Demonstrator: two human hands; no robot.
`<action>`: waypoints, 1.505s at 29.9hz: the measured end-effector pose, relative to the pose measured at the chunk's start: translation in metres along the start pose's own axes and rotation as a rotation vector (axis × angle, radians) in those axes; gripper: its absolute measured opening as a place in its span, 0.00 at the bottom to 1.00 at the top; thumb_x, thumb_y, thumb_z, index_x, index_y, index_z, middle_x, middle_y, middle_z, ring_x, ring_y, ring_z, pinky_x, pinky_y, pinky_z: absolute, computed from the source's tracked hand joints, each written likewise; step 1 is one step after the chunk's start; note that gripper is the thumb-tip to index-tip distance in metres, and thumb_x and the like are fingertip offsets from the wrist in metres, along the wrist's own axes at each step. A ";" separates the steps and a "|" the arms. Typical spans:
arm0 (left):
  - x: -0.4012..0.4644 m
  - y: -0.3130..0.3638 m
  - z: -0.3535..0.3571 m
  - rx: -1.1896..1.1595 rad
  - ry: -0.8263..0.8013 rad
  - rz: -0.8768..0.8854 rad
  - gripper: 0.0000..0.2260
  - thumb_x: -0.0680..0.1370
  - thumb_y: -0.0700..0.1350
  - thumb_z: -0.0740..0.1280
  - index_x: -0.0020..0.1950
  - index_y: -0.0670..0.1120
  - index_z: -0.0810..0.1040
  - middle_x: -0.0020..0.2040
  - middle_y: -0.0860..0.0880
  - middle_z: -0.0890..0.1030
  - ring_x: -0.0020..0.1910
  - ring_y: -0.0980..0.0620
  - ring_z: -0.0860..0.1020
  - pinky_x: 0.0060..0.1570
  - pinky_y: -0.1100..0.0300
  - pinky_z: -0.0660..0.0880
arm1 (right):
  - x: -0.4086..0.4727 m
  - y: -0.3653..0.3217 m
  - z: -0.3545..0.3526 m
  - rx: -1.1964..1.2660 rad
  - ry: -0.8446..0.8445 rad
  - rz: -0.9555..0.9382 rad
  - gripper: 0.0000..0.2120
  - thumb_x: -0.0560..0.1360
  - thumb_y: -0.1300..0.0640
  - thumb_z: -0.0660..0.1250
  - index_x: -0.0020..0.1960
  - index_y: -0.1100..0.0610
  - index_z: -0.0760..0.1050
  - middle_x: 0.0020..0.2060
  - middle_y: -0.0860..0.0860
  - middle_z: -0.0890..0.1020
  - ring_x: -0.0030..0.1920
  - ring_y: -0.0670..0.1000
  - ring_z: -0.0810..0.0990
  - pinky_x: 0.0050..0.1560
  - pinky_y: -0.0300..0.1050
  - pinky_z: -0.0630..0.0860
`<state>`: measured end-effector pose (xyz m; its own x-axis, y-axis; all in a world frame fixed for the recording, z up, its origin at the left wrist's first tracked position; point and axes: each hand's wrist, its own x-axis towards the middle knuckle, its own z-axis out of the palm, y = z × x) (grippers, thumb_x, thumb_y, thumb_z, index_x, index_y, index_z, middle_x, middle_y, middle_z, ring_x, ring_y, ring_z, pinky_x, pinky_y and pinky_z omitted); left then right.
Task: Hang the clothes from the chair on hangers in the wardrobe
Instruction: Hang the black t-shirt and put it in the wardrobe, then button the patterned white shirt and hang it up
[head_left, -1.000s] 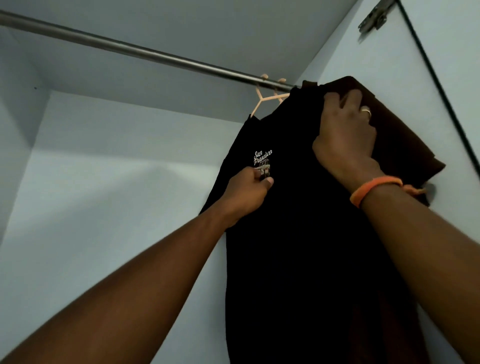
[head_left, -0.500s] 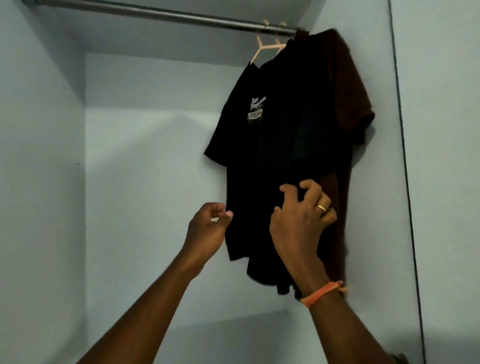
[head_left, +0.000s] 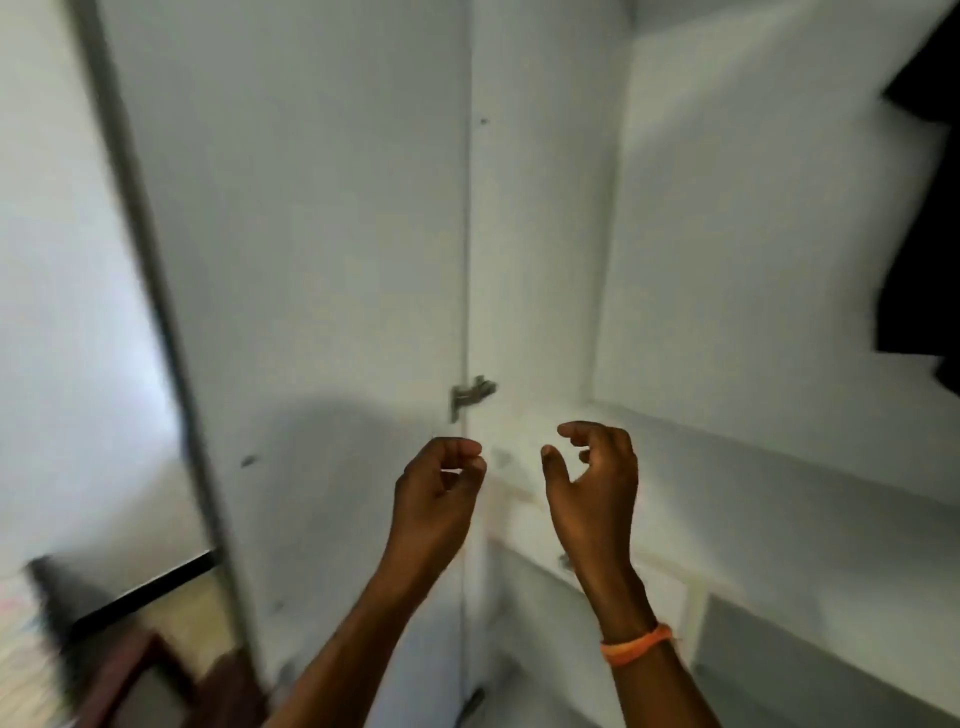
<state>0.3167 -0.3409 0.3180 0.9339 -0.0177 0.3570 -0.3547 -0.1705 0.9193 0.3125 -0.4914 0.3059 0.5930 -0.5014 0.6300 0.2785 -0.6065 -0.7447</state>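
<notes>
I see both hands raised, empty, before the wardrobe door (head_left: 322, 260). Left hand (head_left: 436, 493) loosely curled, fingertips near thumb; right hand (head_left: 592, 483) relaxed, fingers apart, orange wristband (head_left: 636, 644). Dark clothes (head_left: 919, 234) hang far right. Chair (head_left: 140, 680) blurred, near left.

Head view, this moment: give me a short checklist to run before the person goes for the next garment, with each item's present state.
1. Left hand free: ok, fingers loosely curled, holding nothing.
2. Right hand free: ok, relaxed and holding nothing.
3. Dark garment inside the wardrobe: ok as far as visible, at the right edge; its hanger and the rail are out of frame, so the seating: cannot tell.
4. Wardrobe door open, out of the way: ok.
5. Chair in reach: cannot tell, only a blurred wooden corner at lower left.
6. Clothes left on the chair: cannot tell.
</notes>
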 end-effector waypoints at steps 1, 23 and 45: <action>-0.017 -0.007 -0.031 0.055 0.038 0.021 0.04 0.80 0.45 0.67 0.51 0.54 0.79 0.47 0.57 0.81 0.47 0.56 0.81 0.49 0.54 0.81 | -0.025 -0.019 0.019 0.103 -0.041 -0.007 0.11 0.74 0.60 0.74 0.53 0.50 0.78 0.50 0.46 0.77 0.50 0.50 0.78 0.49 0.41 0.73; -0.329 -0.123 -0.623 0.042 0.741 -0.438 0.04 0.81 0.42 0.66 0.51 0.43 0.80 0.46 0.44 0.84 0.36 0.55 0.79 0.36 0.59 0.75 | -0.497 -0.385 0.303 0.486 -0.836 0.112 0.07 0.74 0.58 0.72 0.41 0.49 0.77 0.35 0.45 0.82 0.36 0.43 0.80 0.43 0.44 0.77; -0.380 -0.315 -1.122 0.148 1.362 -0.866 0.13 0.82 0.44 0.63 0.48 0.34 0.77 0.47 0.31 0.78 0.37 0.44 0.75 0.37 0.51 0.70 | -0.854 -0.644 0.734 0.342 -1.868 -0.052 0.13 0.77 0.61 0.67 0.41 0.71 0.76 0.41 0.65 0.80 0.40 0.63 0.78 0.44 0.55 0.77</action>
<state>0.0230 0.8245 0.0787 0.0822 0.9554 -0.2837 0.3113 0.2458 0.9180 0.1809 0.7799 0.0859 0.4596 0.8685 -0.1858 0.2984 -0.3480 -0.8887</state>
